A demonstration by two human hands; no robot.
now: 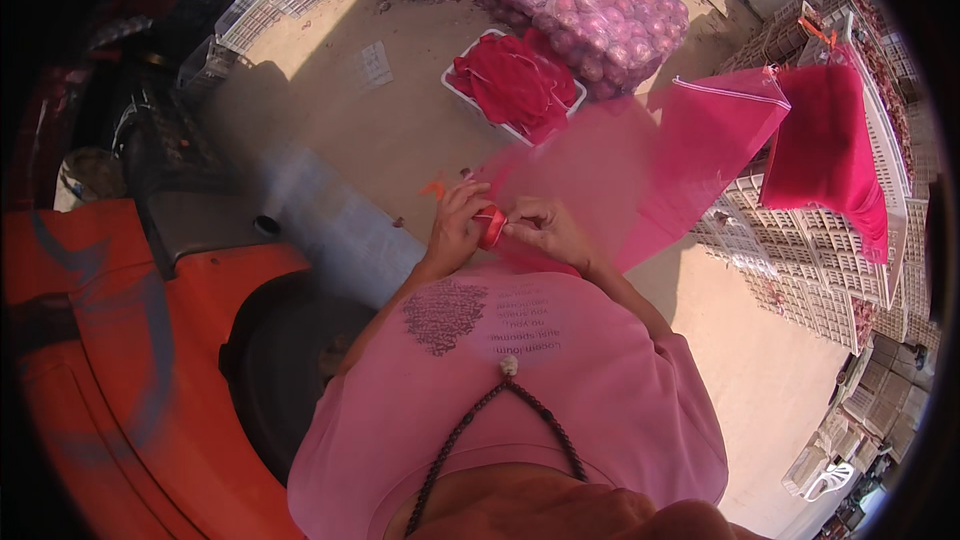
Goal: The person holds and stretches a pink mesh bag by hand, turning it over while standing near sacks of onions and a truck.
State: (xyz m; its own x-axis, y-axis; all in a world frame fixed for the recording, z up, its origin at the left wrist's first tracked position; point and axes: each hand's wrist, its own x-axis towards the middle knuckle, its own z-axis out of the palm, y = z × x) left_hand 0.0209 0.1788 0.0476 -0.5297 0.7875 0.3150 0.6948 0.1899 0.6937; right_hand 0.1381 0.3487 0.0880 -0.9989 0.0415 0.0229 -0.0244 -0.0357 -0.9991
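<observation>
A pink-red mesh bag (590,165) spreads out in front of me, sheer and draped toward the right. Its bunched end, a small red bundle (490,227) with a white cord across it, sits between my two hands. My left hand (458,227) is closed around the left side of this bundle, with a bit of orange (433,189) showing beside its fingers. From the right, my right hand (543,230) pinches at the same bundle, fingertips pressed together. Whether it grips mesh or cord is hidden.
A white crate (451,88) heaped with red mesh stands ahead, beside filled sacks of purple-red onions (612,28). Stacked plastic crates (790,240) rise on the right, red mesh (825,140) hung over them. An orange vehicle body (90,340) and black wheel (280,360) are close on my left.
</observation>
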